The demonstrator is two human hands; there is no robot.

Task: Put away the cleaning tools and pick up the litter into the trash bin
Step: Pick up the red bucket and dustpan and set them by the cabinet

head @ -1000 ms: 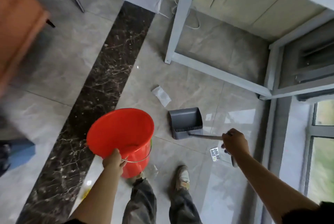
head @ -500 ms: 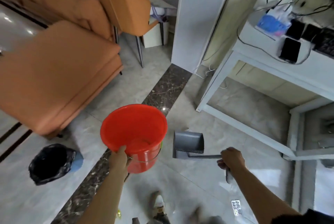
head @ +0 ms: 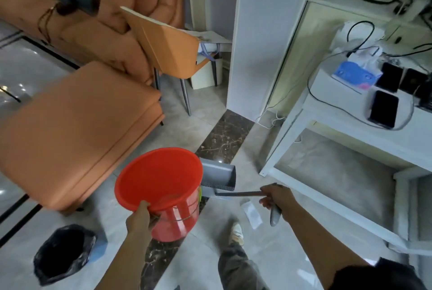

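My left hand (head: 139, 218) grips the near rim of a red plastic bucket (head: 159, 182) and holds it off the floor, tilted with its mouth toward me. My right hand (head: 277, 198) grips the long handle of a grey dustpan (head: 218, 176), whose scoop hangs just right of the bucket. A grey grip end sticks out below that hand. A white piece of paper litter (head: 252, 213) lies on the tiles under the handle. The trash bin (head: 64, 253), lined with a black bag, stands on the floor at the lower left.
An orange sofa (head: 70, 123) fills the left side, with an orange chair (head: 168, 51) behind it. A white pillar (head: 259, 32) and a white desk (head: 346, 130) with phones, a tissue box and cables stand to the right. My legs and one shoe (head: 236, 234) show below.
The view has swung up and left from the floor under the desk toward the sofa. Bucket and dustpan stay in my hands and are lifted; the trash bin has come into view.
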